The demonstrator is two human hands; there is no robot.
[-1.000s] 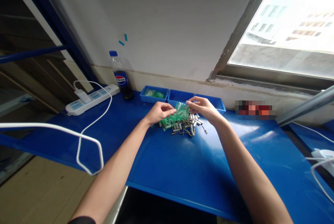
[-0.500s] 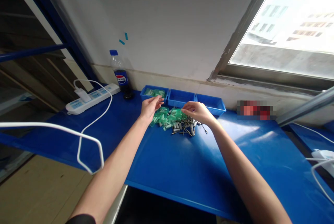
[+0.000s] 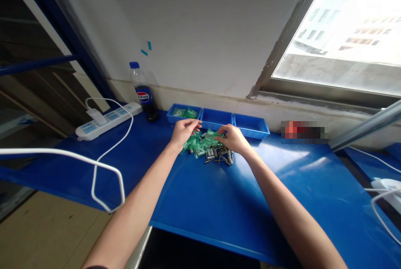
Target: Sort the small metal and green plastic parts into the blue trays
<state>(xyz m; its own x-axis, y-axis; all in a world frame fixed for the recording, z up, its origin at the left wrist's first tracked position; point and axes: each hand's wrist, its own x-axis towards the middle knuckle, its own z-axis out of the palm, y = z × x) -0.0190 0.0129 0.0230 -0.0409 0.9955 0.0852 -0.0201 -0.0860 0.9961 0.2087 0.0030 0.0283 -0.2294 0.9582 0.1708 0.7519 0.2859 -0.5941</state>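
A pile of small green plastic packets lies on the blue table, mixed along its right side with loose grey and metal parts. My left hand is over the pile's left edge, fingers pinched together; whatever they hold is too small to make out. At the right edge of the packets is my right hand, its thumb and fingers apart around green packets. Behind the pile stand three joined blue bins: the left bin holds green packets, while the middle bin and right bin show bare insides.
A cola bottle stands near the wall, beside a white power strip with a plug. White cable loops over the table's left part. A blurred red and black item lies at the back right, below the window.
My right hand has moved slightly left and down to the green packets, its fingers spreading. My left hand remains pinched near the left bin. The whole view has shifted a little.
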